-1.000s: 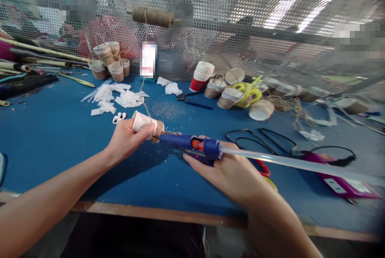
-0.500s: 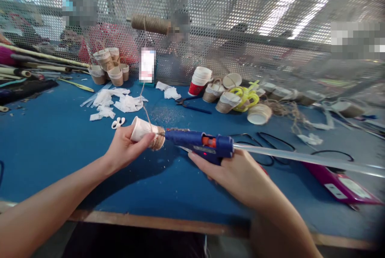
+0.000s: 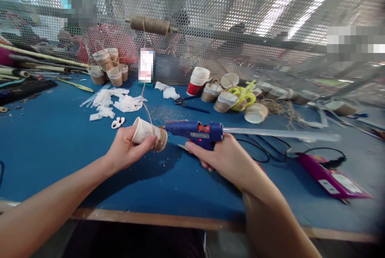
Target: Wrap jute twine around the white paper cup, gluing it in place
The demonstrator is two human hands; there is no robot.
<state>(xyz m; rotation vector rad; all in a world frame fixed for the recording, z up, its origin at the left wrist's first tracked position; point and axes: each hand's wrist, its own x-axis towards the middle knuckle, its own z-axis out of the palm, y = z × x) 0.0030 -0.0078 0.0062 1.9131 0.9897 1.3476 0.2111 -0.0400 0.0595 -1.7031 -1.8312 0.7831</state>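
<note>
A white paper cup (image 3: pixel 144 131), tilted on its side, is gripped by my left hand (image 3: pixel 126 145), with the thumb pressed near its twine-wrapped end. Brown twine (image 3: pixel 146 109) runs from that cup up to a spool (image 3: pixel 149 25) mounted at the mesh. My right hand (image 3: pixel 222 155) is closed around a blue hot glue gun (image 3: pixel 195 133), whose nozzle is at the cup's wrapped part; whether they touch I cannot tell. A long clear glue stick (image 3: pixel 279 133) sticks out of the gun's back. Below the gun, a pale pointed blade-like piece shows by my right fingers.
White scraps (image 3: pixel 128 103) and a small white clip-like piece (image 3: pixel 118 122) lie beyond my left hand. Blue-handled pliers (image 3: pixel 195 108), stacked cups (image 3: pixel 199 79) and several twine-wrapped little baskets (image 3: pixel 226 101) sit farther back. A purple power strip (image 3: pixel 333 177) with black cords is at right.
The glue gun has shifted slightly left and up, and its glue stick now lies more level. The cup has turned a little in my left hand.
</note>
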